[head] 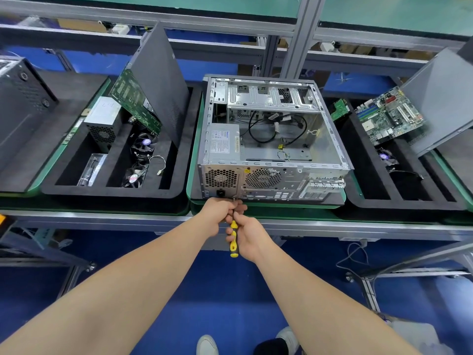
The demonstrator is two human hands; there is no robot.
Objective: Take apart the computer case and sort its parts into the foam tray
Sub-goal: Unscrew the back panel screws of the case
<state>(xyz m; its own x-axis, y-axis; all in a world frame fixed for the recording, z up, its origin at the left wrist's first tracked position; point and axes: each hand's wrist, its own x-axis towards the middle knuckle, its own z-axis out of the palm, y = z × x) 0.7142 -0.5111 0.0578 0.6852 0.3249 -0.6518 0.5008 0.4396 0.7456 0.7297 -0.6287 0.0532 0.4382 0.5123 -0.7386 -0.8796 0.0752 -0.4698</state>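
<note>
Gripping the screwdriver (pixel 233 240), the right hand (pixel 252 237) points it ahead at the computer case (pixel 268 180); the left hand (pixel 218 212) pinches its shaft.

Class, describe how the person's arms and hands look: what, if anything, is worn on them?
The left forearm and right forearm are bare to the frame's edge, no sleeves showing. The left hand and right hand wear no gloves; no watch, ring or wristband is visible.
</note>
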